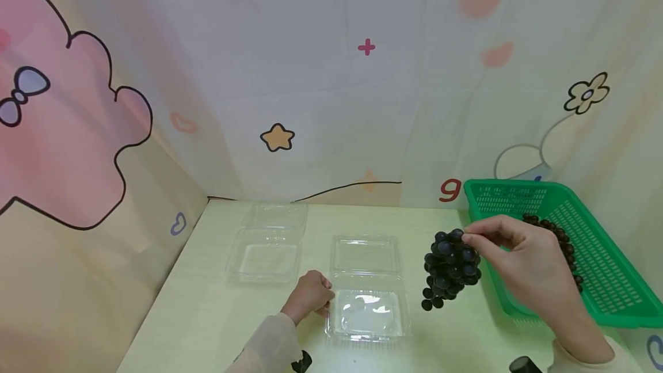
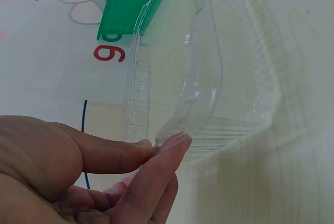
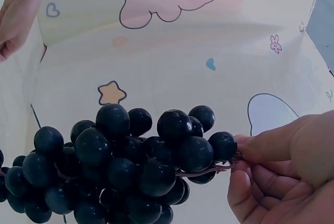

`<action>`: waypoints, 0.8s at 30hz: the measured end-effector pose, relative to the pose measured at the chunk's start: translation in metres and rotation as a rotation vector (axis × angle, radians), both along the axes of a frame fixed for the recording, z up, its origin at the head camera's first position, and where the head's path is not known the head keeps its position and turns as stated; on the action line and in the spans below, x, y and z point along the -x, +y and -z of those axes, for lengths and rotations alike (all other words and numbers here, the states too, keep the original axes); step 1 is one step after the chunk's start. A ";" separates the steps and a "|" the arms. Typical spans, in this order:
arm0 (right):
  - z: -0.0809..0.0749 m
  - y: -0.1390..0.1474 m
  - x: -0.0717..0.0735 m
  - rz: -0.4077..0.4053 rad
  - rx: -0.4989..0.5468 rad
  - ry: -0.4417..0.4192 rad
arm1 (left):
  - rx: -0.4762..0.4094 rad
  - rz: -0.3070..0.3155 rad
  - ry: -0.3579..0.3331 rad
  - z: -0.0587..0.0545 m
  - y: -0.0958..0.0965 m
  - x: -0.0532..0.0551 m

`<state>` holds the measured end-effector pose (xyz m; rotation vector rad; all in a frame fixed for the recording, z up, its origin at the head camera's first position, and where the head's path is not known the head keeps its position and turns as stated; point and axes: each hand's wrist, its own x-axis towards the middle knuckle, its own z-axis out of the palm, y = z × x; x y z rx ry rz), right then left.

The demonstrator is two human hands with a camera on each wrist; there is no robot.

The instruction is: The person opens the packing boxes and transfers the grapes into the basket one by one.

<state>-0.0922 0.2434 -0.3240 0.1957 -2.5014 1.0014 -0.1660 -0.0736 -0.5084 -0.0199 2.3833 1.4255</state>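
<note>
A bunch of dark grapes (image 1: 449, 266) hangs above the table, to the left of the green basket. My right hand (image 1: 533, 269) pinches its stem between thumb and forefinger, as the right wrist view shows with the grapes (image 3: 125, 169) stretching left from the fingertips. Near the table's middle lies a clear plastic clamshell box (image 1: 369, 315) with its lid folded back. My left hand (image 1: 309, 296) pinches the left rim of this box; in the left wrist view the thumb and fingers grip the box's edge (image 2: 201, 98).
A second clear clamshell box (image 1: 266, 255) lies opened at the back left. At the right stands a green perforated basket (image 1: 611, 258) with more reddish-brown grapes (image 1: 567, 246) inside. A printed curtain (image 1: 331, 102) closes off the table's back and sides.
</note>
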 end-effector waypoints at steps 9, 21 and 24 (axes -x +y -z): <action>-0.011 0.033 -0.004 0.066 -0.042 -0.030 | -0.006 -0.002 -0.013 0.001 -0.001 0.001; -0.015 0.076 0.000 0.110 -0.031 0.000 | 0.028 0.003 -0.008 0.002 0.001 0.004; -0.012 0.088 0.004 0.092 0.020 0.015 | 0.030 0.004 -0.008 0.001 0.001 0.003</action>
